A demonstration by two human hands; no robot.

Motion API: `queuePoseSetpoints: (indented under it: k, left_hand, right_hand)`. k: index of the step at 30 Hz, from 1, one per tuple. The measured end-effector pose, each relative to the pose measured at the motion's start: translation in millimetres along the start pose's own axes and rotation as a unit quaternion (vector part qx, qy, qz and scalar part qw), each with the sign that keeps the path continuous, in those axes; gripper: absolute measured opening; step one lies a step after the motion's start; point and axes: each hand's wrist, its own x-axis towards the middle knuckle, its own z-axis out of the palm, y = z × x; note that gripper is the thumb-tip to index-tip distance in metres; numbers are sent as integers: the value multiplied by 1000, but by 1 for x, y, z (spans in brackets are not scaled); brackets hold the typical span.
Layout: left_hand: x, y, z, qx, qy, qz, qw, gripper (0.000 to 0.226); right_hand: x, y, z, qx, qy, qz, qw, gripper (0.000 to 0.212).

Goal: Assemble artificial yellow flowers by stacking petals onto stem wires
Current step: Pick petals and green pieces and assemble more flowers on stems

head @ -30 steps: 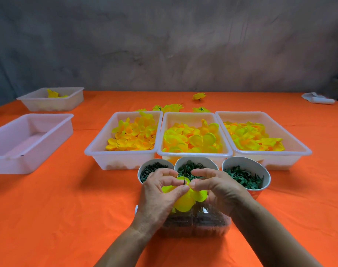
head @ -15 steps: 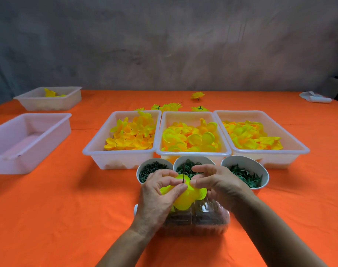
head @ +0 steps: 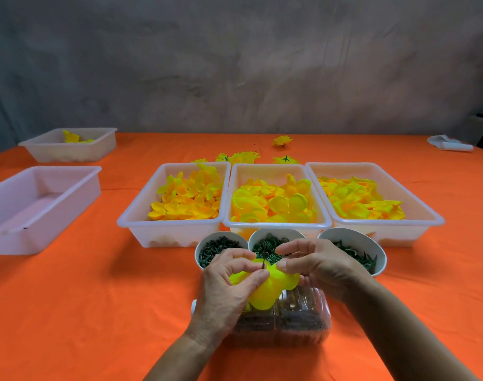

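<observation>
Yellow petal [head: 265, 291] sits above clear container [head: 289, 323], w/ left hand [head: 229, 287] pinching it & the stem wire [head: 263, 264] poking thru, right hand [head: 317, 266] fingertips pinching petal's right edge.

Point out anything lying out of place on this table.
Several yellow flowers lie loose on the orange tablecloth behind the three petal trays, outside any container. A crumpled white item sits alone at the far right edge.
</observation>
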Motion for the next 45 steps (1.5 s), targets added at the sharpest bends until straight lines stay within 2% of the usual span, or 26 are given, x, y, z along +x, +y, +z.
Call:
queuePoseSetpoints:
  k: [6, 9, 13, 17, 20, 23, 25, 27, 29, 31, 33, 37, 42, 45]
  left_hand:
    - [1, -1, -1, -6, -6, 1, 1000, 10]
    - [0, -2, -1, -10, -4, 3, 1000, 10]
    - [0, -1, -1, -7, -2, 4, 1000, 11]
    - [1, -1, 0, 2, 1, 12, 1000, 10]
    - [2, -3, -1, 4, 2, 17, 1000, 11]
    - [2, -3, -1, 1, 2, 12, 1000, 13]
    - [2, -3, -1, 3, -1, 12, 1000, 10]
    - [1, -3, -1, 6, -1, 12, 1000, 6]
    - [1, -3, -1, 2, 0, 13, 1000, 14]
    - [2, -4, -1, 3, -1, 12, 1000, 14]
    - [3, -6, -2, 7, -3, 8, 1000, 6]
    - [4, -7, -2, 4, -4, 10, 1000, 6]
    - [2, -5, -1, -16, 1, 8, 1000, 19]
    - [1, -5, -1, -14, 2, 4, 1000, 17]
  right_hand:
    - [-4, -4, -1, -49, -56, 38, 996, 29]
    - [-4, -4, -2, -12, -71, 40, 997, 35]
    - [-3, -6, 1, -19, -36, 21, 999, 28]
    - [-1, -5, 3, -112, -9, -3, 994, 9]
    - [5, -9, 2, -144, 33, -73, 986, 8]
    - [28, -22, -11, -193, 193, -179, 945, 11]
    - [52, -31, -24, -288, 306, -189, 887, 29]
    - [73, -39, -35, -389, 356, -161, 834, 47]
    - [90, -42, -43, -442, 360, -124, 812, 57]
    - [104, -42, -45, -458, 341, -95, 815, 56]
    - [112, -40, -44, -449, 334, -95, 823, 43]
    - [116, -36, -39, -414, 346, -132, 831, 18]
    - [117, -38, -41, -371, 360, -122, 847, 17]
    - [117, -40, -41, -335, 384, -138, 849, 27]
